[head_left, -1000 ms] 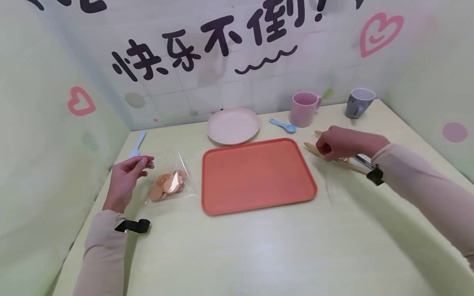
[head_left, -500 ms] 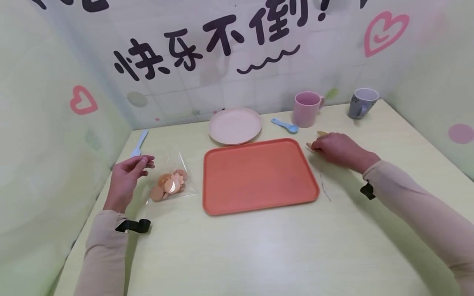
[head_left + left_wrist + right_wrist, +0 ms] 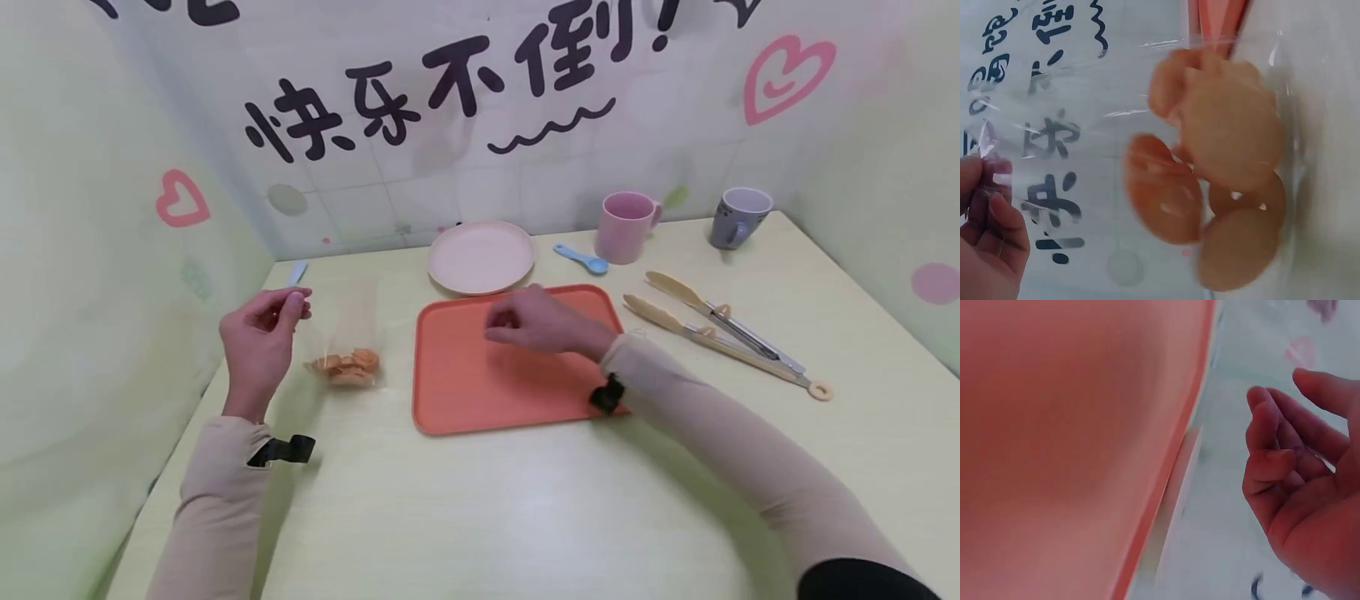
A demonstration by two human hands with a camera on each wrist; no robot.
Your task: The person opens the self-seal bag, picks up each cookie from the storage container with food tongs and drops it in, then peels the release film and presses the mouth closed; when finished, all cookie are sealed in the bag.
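Observation:
My left hand (image 3: 258,337) pinches the top edge of a clear plastic bag (image 3: 356,321) between thumb and fingers. Several peach-coloured flat pieces (image 3: 348,367), round and with some scalloped edges, lie heaped at the bag's bottom; the left wrist view shows these pieces (image 3: 1232,128) close up. Whether the bag's bottom touches the table cannot be told. Over the orange-red tray (image 3: 457,400) is my right hand (image 3: 540,321), its fingers loosely curled with nothing in them. From the right wrist view, this hand (image 3: 1310,481) shows an empty palm beside the tray's rim (image 3: 1175,434).
Tongs (image 3: 720,333) with tan tips lie spread to the tray's right. Behind the tray are a pale pink plate (image 3: 482,257), a blue spoon (image 3: 581,258), a pink mug (image 3: 624,229) and a grey-blue mug (image 3: 738,218). Another blue utensil (image 3: 297,272) lies partly behind my left hand.
My right hand has left the tongs and moved left over the tray, empty. My left hand has risen slightly, drawing the bag upright so the pieces gather at its bottom.

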